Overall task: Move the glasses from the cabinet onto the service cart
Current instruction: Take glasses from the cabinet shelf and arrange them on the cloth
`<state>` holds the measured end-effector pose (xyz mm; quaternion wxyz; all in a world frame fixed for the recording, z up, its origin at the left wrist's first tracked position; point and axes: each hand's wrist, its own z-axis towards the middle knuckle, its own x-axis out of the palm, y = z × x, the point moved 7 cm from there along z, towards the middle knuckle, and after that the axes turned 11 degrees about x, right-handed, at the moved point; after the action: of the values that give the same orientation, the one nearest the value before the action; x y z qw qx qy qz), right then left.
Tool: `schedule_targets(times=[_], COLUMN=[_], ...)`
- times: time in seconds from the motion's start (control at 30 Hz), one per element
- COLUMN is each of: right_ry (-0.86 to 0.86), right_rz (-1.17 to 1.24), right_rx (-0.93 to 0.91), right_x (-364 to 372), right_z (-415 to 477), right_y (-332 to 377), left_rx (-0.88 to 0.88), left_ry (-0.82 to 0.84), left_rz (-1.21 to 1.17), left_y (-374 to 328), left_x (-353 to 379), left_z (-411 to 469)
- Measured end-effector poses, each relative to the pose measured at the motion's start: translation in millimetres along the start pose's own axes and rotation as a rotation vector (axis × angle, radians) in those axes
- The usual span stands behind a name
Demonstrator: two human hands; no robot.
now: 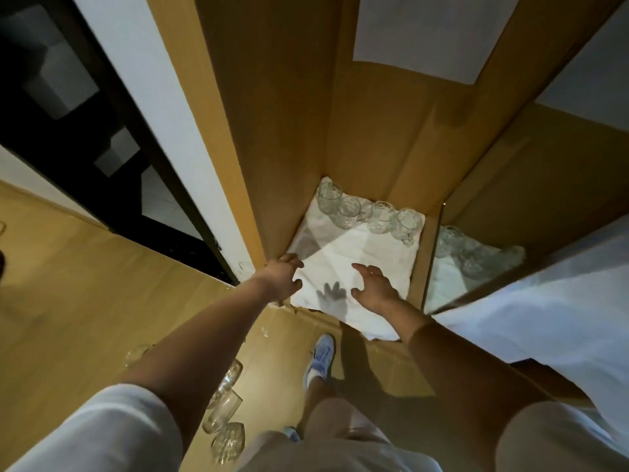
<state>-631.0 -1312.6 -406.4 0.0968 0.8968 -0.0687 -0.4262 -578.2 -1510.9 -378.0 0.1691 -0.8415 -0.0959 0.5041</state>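
A row of clear, handled glasses (369,212) is seen at the back of a shelf inside the wooden cabinet (289,131), set on a white cloth (343,253) that lines the shelf. Both hands are reached in over the front of that cloth, well apart from the glasses. The left hand (284,275) is held at the cloth's left edge, fingers loosely bent and spread, with nothing gripped; whether the cloth is touched cannot be told. The right hand (374,287) is held wide, fingers splayed, and nothing is held in it. The glasses are mirrored in the glass door (476,264) at the right. Further glasses (224,410) are seen at lower left on a light wooden surface (85,301); whether that is the cart cannot be told.
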Motion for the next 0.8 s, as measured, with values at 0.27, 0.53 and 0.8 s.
schedule_targets(times=[0.27,0.53,0.8], right_ry=[-0.074,-0.096,-0.183], right_rz=[0.130,0.219,0.354], right_rx=[0.098,0.104,0.145], right_x=[-69,-106,-116], right_z=[93,145,223], right_y=[43,51,30], left_rx=[0.002,0.041,0.091], left_ry=[0.063,0.047,-0.098], left_rz=[0.049,-0.023,-0.144], left_y=[27,42,33], left_x=[-51,-95,-106], left_z=[92,172,278])
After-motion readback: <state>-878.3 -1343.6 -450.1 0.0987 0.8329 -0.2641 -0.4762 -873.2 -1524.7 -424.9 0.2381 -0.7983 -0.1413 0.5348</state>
